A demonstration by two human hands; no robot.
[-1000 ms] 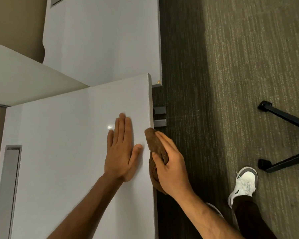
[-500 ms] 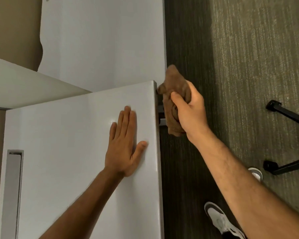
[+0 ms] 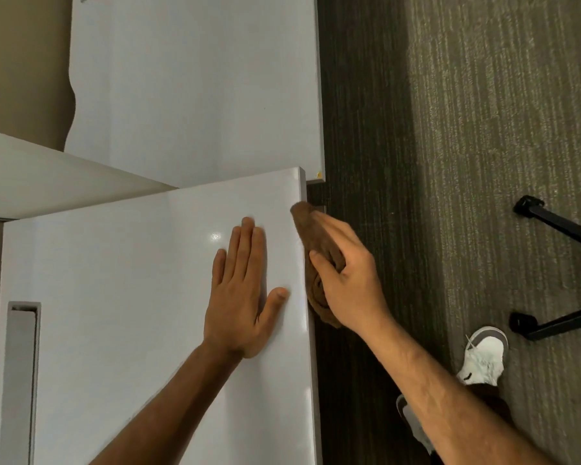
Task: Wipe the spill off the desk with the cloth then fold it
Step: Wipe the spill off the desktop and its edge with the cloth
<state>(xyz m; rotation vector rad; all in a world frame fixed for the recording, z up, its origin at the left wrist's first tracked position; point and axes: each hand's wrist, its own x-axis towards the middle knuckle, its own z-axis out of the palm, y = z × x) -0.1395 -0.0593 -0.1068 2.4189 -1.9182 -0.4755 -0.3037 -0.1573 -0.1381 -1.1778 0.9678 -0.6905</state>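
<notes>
A bunched brown cloth [image 3: 311, 236] is pressed against the right side edge of the white desk [image 3: 131, 297]. My right hand [image 3: 346, 280] grips the cloth from the outside, thumb curled over it, beside the desk's edge. On the desktop my left hand [image 3: 242, 293] lies flat, fingers straight, palm down, just left of that edge. No spill is visible on the glossy desktop. Part of the cloth is hidden under my right hand.
A second white desk [image 3: 198, 88] adjoins at the back. A grey cable slot [image 3: 21, 380] is set into the desktop at the left. Right of the desk lies carpet [image 3: 483, 162], with black chair legs [image 3: 557, 226] and my white shoe [image 3: 482, 357].
My right hand slid the cloth up along the desk's side edge to its far corner, then back down toward me. My left hand stayed flat on the desktop.
</notes>
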